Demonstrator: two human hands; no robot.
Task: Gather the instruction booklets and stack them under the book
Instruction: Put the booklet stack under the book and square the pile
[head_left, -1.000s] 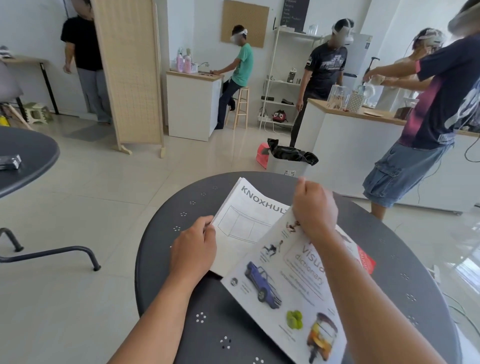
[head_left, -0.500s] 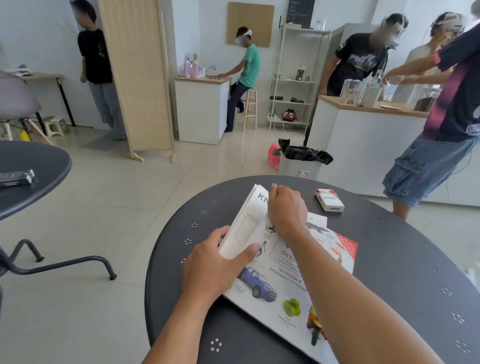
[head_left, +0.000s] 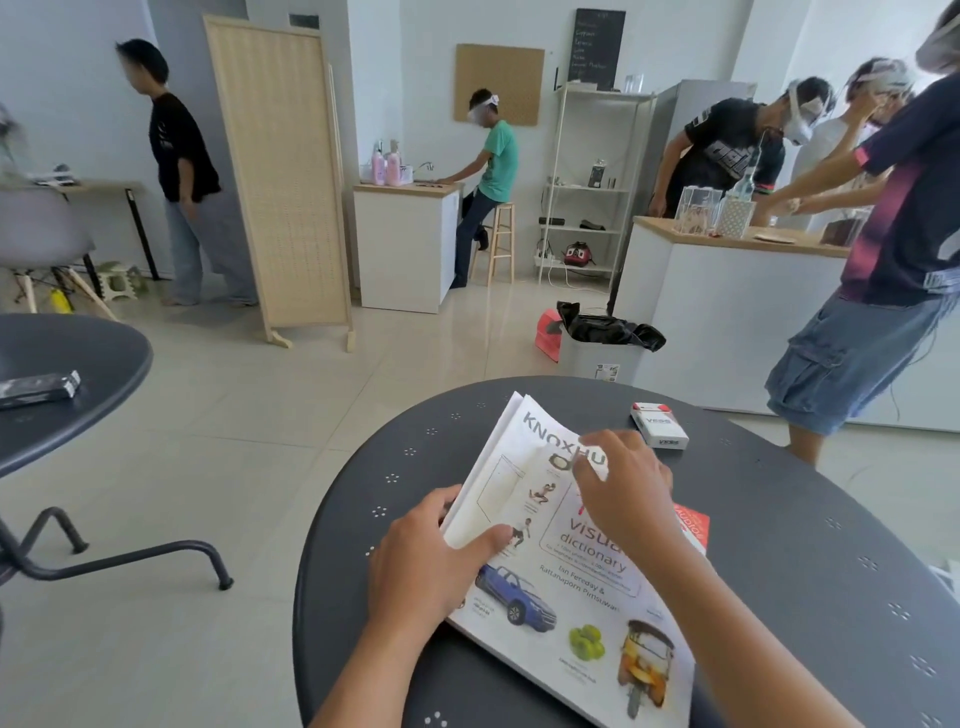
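Note:
A white "visual dictionary" book (head_left: 582, 613) with pictures of a blue car and a yellow tuk-tuk lies on the round dark table (head_left: 805, 571). Under it lie white KNOXHULT instruction booklets (head_left: 511, 441), sticking out past its far left edge. My left hand (head_left: 431, 561) grips the left edge of the stack, thumb pressed on the top booklet. My right hand (head_left: 623, 488) rests curled on the book's far edge and holds it down on the booklets. A red corner (head_left: 693, 525) shows at the book's right side.
A small white and red box (head_left: 658, 425) lies on the table just beyond the stack. A grey bin with a black bag (head_left: 602, 348) stands behind the table. A person in denim shorts (head_left: 857, 338) stands close at the right. Another dark table (head_left: 62, 374) is at the left.
The book, which my right hand held tilted up a second ago, has come down flat on the booklets. My left hand slid the booklets under it and closed on the stack's left edge.

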